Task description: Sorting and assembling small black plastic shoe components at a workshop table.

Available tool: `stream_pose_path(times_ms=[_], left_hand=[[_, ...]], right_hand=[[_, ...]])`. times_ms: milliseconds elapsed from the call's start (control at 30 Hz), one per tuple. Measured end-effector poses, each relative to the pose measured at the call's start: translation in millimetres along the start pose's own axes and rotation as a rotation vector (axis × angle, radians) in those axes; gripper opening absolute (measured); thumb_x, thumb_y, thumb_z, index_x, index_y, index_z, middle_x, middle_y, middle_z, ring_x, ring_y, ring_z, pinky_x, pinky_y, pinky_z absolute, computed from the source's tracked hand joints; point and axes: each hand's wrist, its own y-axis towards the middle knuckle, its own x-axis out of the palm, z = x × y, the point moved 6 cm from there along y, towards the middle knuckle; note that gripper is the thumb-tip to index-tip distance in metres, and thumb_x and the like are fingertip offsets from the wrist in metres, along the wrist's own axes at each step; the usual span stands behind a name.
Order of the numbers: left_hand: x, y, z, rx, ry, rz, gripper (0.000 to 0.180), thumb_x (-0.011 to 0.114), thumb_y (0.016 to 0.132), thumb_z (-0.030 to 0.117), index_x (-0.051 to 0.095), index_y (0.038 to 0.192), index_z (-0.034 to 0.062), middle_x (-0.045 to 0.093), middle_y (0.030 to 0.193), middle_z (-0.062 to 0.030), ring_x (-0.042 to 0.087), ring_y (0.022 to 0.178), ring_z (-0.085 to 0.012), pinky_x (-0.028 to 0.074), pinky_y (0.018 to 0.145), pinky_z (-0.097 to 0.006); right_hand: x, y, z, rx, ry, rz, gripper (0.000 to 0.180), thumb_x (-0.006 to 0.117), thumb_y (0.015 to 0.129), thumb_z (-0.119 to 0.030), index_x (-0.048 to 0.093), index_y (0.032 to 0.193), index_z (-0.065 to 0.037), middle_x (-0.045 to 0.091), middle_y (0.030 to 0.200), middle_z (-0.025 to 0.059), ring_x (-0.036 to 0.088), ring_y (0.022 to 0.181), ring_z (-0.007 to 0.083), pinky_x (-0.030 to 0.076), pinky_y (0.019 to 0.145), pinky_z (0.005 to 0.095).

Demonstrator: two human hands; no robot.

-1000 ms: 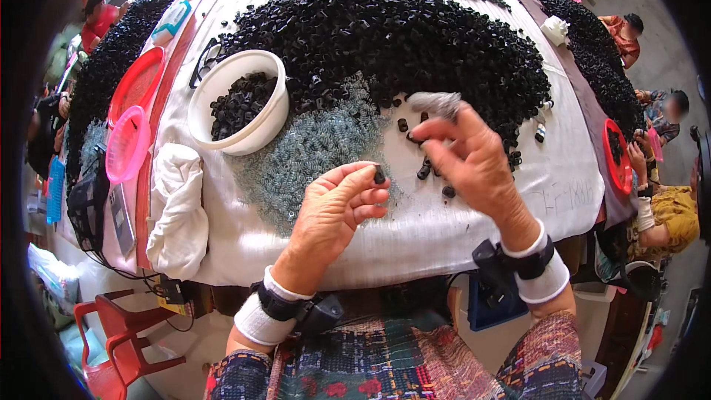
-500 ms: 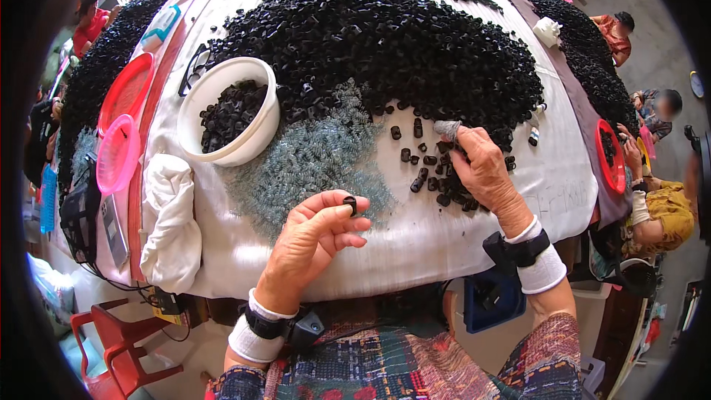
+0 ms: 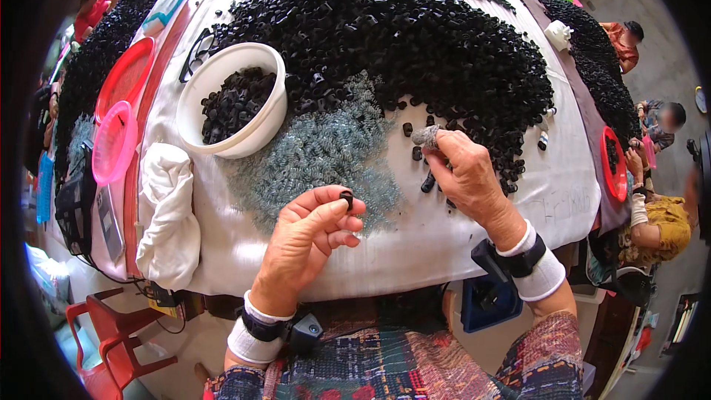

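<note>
- We see the right hand (image 3: 468, 175) further left than half a second ago, now covering more of the loose pieces (image 3: 427, 182); its thumb and finger stand close together, but we cannot tell whether they hold anything.
- We find the left hand (image 3: 300, 233) much as it was, thumb and forefinger pinching one black piece (image 3: 347, 198) by the near side of the springs (image 3: 318, 155), toward the table's near edge.
- Across the white table (image 3: 400, 263), we see a pile (image 3: 400, 37) of black pieces beyond both hands and a bowl (image 3: 255, 147) of them left of the springs.
- By the near left corner, we see a cloth (image 3: 169, 215).
- Around us are a red chair (image 3: 122, 326) beyond that corner and a person in yellow (image 3: 663, 226) beyond the right edge.
</note>
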Motion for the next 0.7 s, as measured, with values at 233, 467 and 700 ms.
stream_pose_path(times_ms=[233, 467, 700], left_hand=[[-6, -1, 2, 0.035, 0.005, 0.045, 0.016, 0.061, 0.091, 0.008, 0.062, 0.106, 0.0020, 0.068, 0.099, -0.0127, 0.068, 0.080, -0.0148, 0.058, 0.067, -0.028], [-2, -3, 0, 0.023, -0.012, 0.004, 0.016, 0.061, 0.090, 0.006, 0.062, 0.106, 0.0027, 0.068, 0.099, -0.0131, 0.068, 0.081, -0.0155, 0.058, 0.067, -0.028], [1, -1, -6, 0.023, 0.052, 0.020, 0.018, 0.064, 0.089, 0.008, 0.063, 0.106, 0.0022, 0.068, 0.098, -0.0121, 0.068, 0.080, -0.0170, 0.057, 0.066, -0.028]], right_hand=[[16, -16, -20, -0.005, 0.165, -0.072, 0.020, 0.060, 0.077, 0.006, 0.057, 0.096, 0.002, 0.059, 0.084, 0.0175, 0.059, 0.078, 0.0335, 0.049, 0.068, 0.0389], [24, -33, -31, -0.080, -0.101, -0.080, 0.027, 0.061, 0.072, 0.003, 0.055, 0.098, 0.001, 0.057, 0.087, 0.0146, 0.056, 0.083, 0.0316, 0.048, 0.074, 0.0376], [36, -40, -28, -0.090, -0.222, -0.092, 0.029, 0.062, 0.072, 0.002, 0.055, 0.099, 0.003, 0.057, 0.085, 0.0154, 0.057, 0.083, 0.0306, 0.048, 0.073, 0.0376]])
